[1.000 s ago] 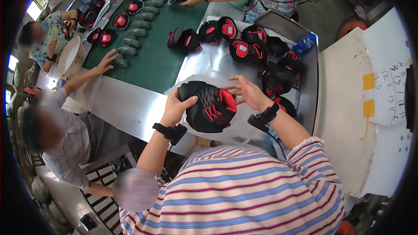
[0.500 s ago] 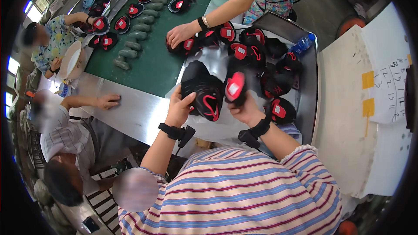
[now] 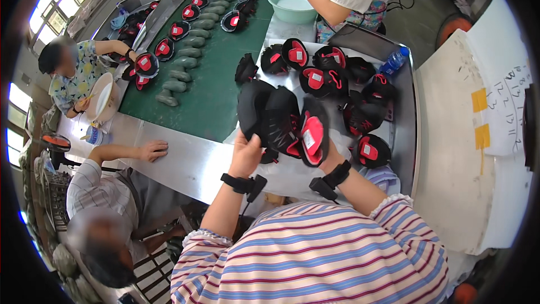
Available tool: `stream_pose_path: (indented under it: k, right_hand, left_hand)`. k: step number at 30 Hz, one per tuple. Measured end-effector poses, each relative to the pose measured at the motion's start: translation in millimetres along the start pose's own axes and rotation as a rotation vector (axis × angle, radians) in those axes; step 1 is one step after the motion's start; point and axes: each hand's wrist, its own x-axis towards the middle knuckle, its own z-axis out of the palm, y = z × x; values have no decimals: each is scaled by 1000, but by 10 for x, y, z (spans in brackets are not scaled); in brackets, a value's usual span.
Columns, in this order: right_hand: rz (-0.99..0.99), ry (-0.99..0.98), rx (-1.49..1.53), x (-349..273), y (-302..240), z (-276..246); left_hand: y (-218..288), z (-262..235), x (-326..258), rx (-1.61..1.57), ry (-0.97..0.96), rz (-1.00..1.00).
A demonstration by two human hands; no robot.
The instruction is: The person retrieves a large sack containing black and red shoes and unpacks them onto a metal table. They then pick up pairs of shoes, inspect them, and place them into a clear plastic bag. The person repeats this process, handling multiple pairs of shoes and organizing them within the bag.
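In front of me I hold up black shoe uppers with red linings. My left hand [image 3: 246, 155] is closed round the lower edge of black shoe uppers [image 3: 279, 119], which seem to be two side by side. My right hand [image 3: 332, 159] grips another shoe upper [image 3: 316, 130], turned so that its red inside and white label show; most of these fingers are hidden behind it. The two hands' uppers touch or overlap. Below them, on the metal tray [image 3: 346, 164], part of one more dark upper shows. Several black and red uppers [image 3: 313, 80] lie beyond, in the tray.
A green conveyor belt [image 3: 216, 93] carries rows of uppers and grey shoe lasts [image 3: 175, 86]. A blue-capped bottle [image 3: 395, 60] lies at the tray's right edge. Co-workers sit left and stand ahead, beside a green basin [image 3: 291, 4] and a beige bowl [image 3: 103, 98].
My right hand has turned its upper and brought it against those in my left. The co-worker's hand ahead has drawn back from the tray's uppers toward the basin.
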Motion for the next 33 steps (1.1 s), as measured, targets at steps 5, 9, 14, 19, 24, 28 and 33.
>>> stream_pose_path:
  k: [5,9,14,19,24,28,33]
  right_hand:
    - [138,-337,542,-56,-263,-108]
    - [47,-75,331,-206,-491,26]
    - [-66,-84,-395,-48,-581,34]
    - [15,-14,87,27,-935,1]
    - [-314,565,155,101,-1250,33]
    - [-668,522,87,-51,-1503,-366]
    - [-64,94,-244,-408,-1203,-350]
  left_hand:
    - [481,-100,179,-133,125,160]
    - [400,-212,154,-99,56,100]
    - [26,52,440,-56,95,-106]
    - [-273,296,810,-5,40,-247]
    - [-517,269,1236,365,-148,-47]
    - [-425,249,1381,743,-41,-44]
    - [-345,-362,473,1262,-1035,-468]
